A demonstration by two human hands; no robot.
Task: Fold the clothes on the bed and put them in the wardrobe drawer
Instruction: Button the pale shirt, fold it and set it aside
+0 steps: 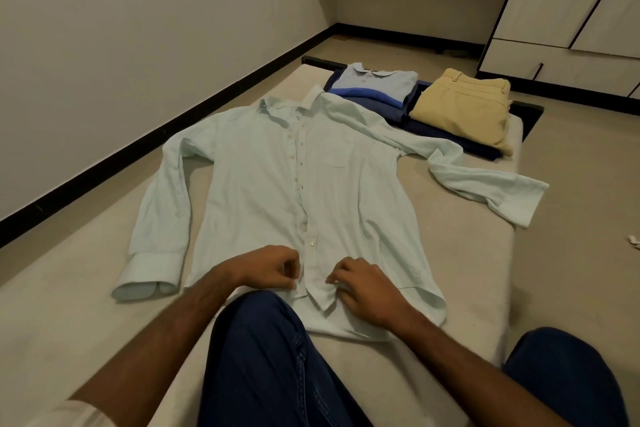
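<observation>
Head view: one pale shirt (304,184) lies face up and spread flat on the bed (460,253), its collar pointing to 12 o'clock and its hem nearest the person. Its two sleeves lie differently: one runs straight down toward 8 o'clock, ending in a cuff, and the other bends out toward 3 o'clock, its cuff near the bed's edge. One chest pocket shows, and a row of buttons runs down the placket.

Two hands work at the hem, at 6 o'clock of the shirt. The left hand (266,270) has its fingers curled, pinching the cloth just left of the placket. The right hand (367,291) also has curled fingers, gripping the placket's lower end, where the fabric bunches.

At 1 o'clock, past the collar, sit two folded stacks side by side on the bed. One is topped by a light-blue polo (377,83) over darker blue garments; how many cannot be told. The other is topped by tan trousers (464,104) on a navy piece. The shirt's shoulder touches the polo stack.

Two knees in blue jeans (270,357) rest at the near edge. One white wardrobe (554,10) stands at 2 o'clock.
</observation>
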